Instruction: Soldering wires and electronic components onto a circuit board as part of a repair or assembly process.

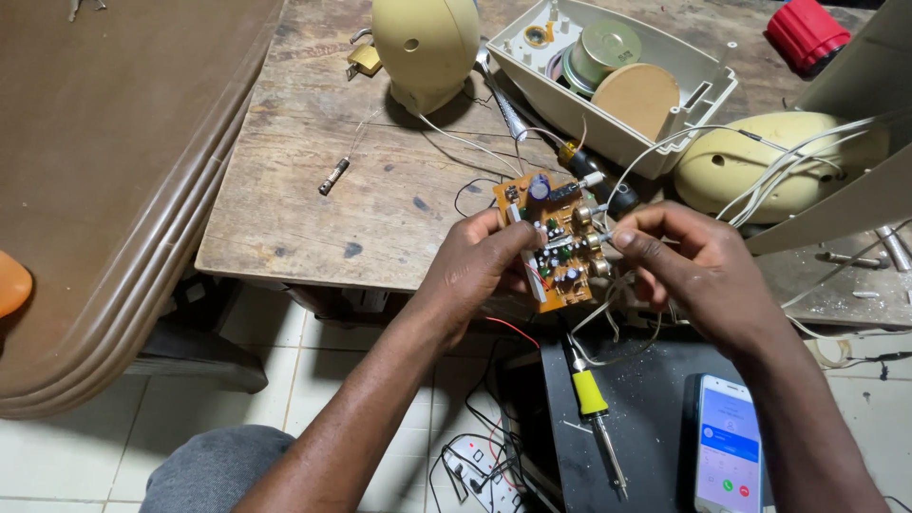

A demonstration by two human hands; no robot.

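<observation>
My left hand point(480, 266) grips an orange circuit board point(556, 237) by its left edge, holding it over the front edge of a worn wooden table point(313, 190). The board carries capacitors, small parts and round knobs along its right side. My right hand point(684, 261) pinches a thin white wire point(608, 236) at the board's right edge, beside the knobs. More white wires point(760, 180) run from the board up to the right.
A cream open casing point(708, 90) with a speaker lies behind, beside two cream rounded shells point(423, 43) point(750, 171). A yellow-handled soldering iron point(594, 408) and a lit phone point(727, 456) rest on a black surface point(646, 399). A brown table point(104, 171) stands left, a power strip point(480, 470) lies below.
</observation>
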